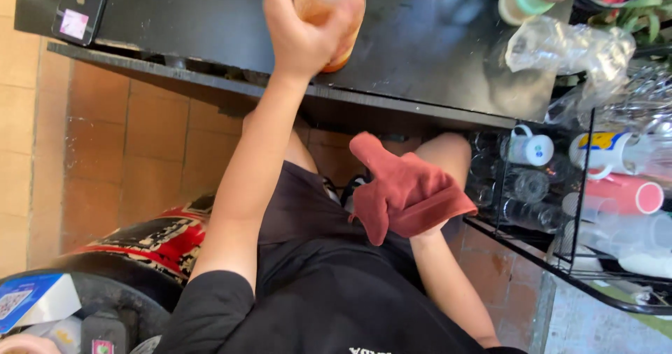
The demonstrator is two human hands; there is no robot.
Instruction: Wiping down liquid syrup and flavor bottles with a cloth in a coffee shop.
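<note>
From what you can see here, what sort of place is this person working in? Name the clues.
Probably a small drinks stall or café counter. A wire rack holds glasses and mugs beside a black counter, the left hand grips an orange bottle, and the right hand holds a red cloth.

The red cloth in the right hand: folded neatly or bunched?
Bunched. The red cloth drapes loosely over the right hand, corners hanging unevenly, with no flat fold showing.

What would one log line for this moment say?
left hand: grips orange bottle over black counter | right hand: holds red cloth | rack of glasses beside
</note>
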